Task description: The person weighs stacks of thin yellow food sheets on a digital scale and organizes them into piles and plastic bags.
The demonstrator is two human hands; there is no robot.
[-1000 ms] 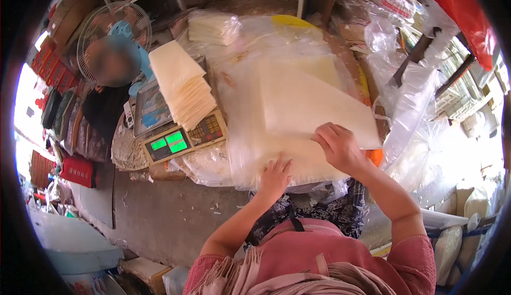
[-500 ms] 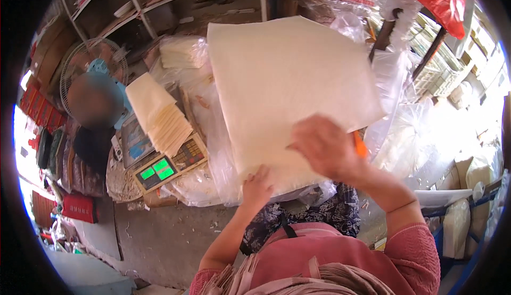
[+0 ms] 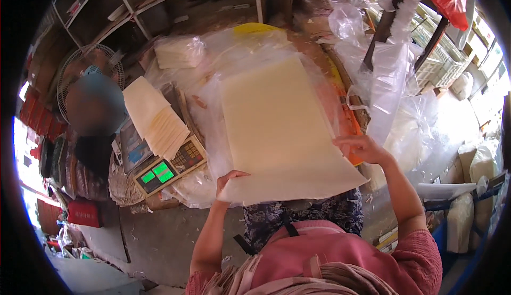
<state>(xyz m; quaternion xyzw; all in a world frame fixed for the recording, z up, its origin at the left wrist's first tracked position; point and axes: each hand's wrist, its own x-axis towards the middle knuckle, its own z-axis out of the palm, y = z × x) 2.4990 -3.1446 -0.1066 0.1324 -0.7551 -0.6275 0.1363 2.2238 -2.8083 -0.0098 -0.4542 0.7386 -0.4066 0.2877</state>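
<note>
On the worktop point(image 3: 210, 122) lies a pale sheet point(image 3: 274, 127), its near-left corner clamped by the left hand point(image 3: 230, 181), the right hand point(image 3: 364, 148) at its right edge, its grip not discernible.

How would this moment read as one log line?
left hand: on pale sheet, near left corner | right hand: at sheet's right edge | scale: left of sheet
</note>
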